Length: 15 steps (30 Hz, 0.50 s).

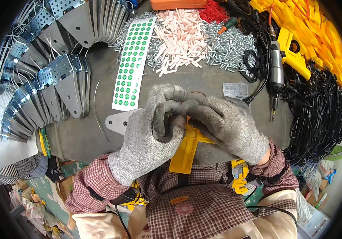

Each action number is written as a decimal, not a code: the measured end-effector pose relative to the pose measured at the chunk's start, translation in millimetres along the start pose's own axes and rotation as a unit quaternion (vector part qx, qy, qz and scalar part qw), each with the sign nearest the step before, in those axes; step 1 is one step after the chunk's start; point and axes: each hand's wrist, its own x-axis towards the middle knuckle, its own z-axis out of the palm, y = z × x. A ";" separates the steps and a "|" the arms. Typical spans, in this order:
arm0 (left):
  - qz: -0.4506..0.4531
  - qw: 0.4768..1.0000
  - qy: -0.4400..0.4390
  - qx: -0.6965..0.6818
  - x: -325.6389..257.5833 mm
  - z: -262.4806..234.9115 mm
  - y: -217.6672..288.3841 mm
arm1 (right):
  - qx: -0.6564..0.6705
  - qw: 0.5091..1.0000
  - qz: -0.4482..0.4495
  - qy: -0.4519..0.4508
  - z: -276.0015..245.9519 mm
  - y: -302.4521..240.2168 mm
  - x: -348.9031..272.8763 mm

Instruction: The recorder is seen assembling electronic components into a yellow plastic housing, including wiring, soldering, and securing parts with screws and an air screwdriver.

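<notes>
Both my hands wear grey knit gloves with darker palms, and their fingertips meet over the middle of the bench. My left hand [151,131] is closed in a pinch, and my right hand [228,123] is closed against it. What they pinch is hidden by the fingers. A thin brown wire [197,93] curves just beyond the fingertips. Directly below the hands lies a yellow plastic part [184,153], its upper end covered by them. A grey metal plate with holes [116,122] sticks out from behind my left hand.
A sheet of green round stickers [133,63] lies ahead, beside pale plastic plugs [181,36] and silver screws [230,46]. Metal brackets [69,87] stand at left. A power screwdriver [275,71], yellow plastic parts [322,36] and black cables [316,115] occupy the right.
</notes>
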 end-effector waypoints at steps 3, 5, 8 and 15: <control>0.043 0.993 -0.055 0.097 1.4 0.2 3.0 | 0.195 0.976 0.089 -0.043 -8.0 -2.2 5.5; 0.019 0.945 -0.178 0.272 4.4 -4.9 24.0 | 0.326 0.930 0.145 -0.085 -9.6 4.3 11.8; 0.094 0.993 -0.025 0.063 -5.2 2.5 1.3 | 0.335 0.916 0.187 -0.115 -16.3 1.5 15.0; 0.106 0.953 -0.098 0.265 -6.5 -3.7 8.1 | 0.345 0.914 0.201 -0.065 -3.6 -3.2 8.8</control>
